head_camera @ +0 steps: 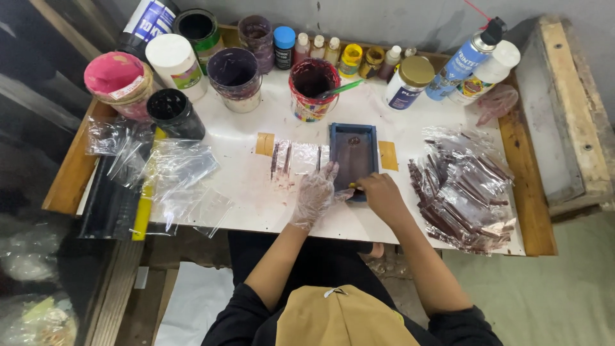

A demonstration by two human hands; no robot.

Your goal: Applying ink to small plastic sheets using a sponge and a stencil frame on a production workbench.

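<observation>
Rectangular blue-framed screen (353,157), gloved left hand (315,195) flat beside, right hand (379,195) fingers gripping squeegee (353,186).

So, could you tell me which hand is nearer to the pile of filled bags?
Right. The right hand rests at the blue frame, just left of the pile of filled bags; the gloved left hand lies farther left.

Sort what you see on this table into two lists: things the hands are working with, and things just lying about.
In use:
- left hand in a clear glove, on the blue frame
- right hand at the frame's near edge
- clear bag beside the frame

Lying about:
- paint pots
- small bottles
- spray can
- pile of filled bags
- empty bags
</observation>
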